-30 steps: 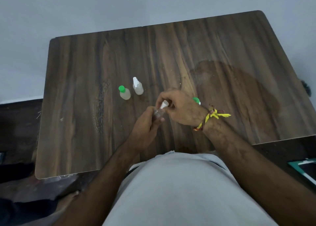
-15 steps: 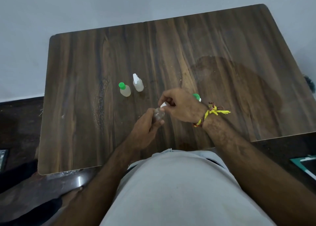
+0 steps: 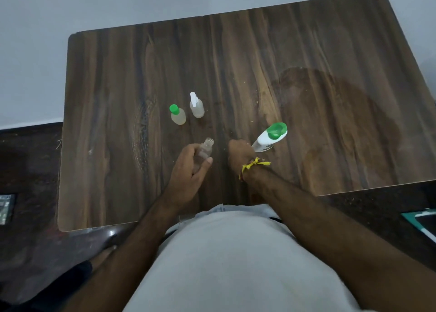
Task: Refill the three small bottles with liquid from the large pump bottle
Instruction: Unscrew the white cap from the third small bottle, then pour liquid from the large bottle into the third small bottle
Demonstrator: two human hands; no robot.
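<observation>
The left hand [image 3: 188,167] has its grip on an open bottle [image 3: 205,149], a small clear one with no cap, its bare neck pointing away from the person; the fingers wrap its far side and the thumb presses its near side, holding it above the table [image 3: 113,146]. The right hand [image 3: 239,154] sits just to the right, fingers curled under so that only the back of the fist shows; whether its grip holds anything I cannot tell, since the palm side is hidden. A yellow thread band [image 3: 253,166] circles the right wrist. Right beside that hand, on its far right side, stands the large bottle [image 3: 269,138], white with a green top, seen at a slant and near or touching the knuckles; contact is not clear. Farther back and to the left, two more small bottles stand upright close together on the table: a green-cap bottle [image 3: 178,115] with pale liquid in it, and just right of it a spray bottle [image 3: 196,105] with a white nozzle. Both are well apart from the hands. A large dark stain [image 3: 330,113] marks the table's right half. The person's pale shirt [image 3: 236,264] fills the lower middle of the view, and both bare forearms reach forward over the table's near edge.
</observation>
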